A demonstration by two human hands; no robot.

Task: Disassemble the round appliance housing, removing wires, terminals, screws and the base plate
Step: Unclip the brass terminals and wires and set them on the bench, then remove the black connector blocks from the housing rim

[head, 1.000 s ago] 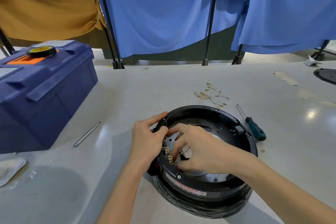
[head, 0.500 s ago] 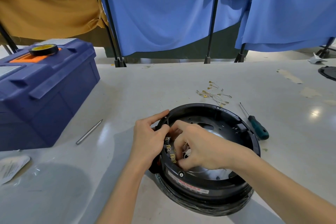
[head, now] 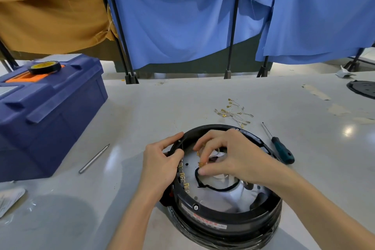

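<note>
Grey table (head: 162,107), lower centre: I saw the right hand (head: 233,154) risen, pinching a terminal (head: 201,165); the left hand (head: 160,164) still gripped the housing (head: 223,217).

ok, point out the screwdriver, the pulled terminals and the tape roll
screwdriver (head: 283,151): head view, on its green handle.
pulled terminals (head: 231,113): head view, middle of the pile.
tape roll (head: 43,65): head view, yellow top face.
</note>
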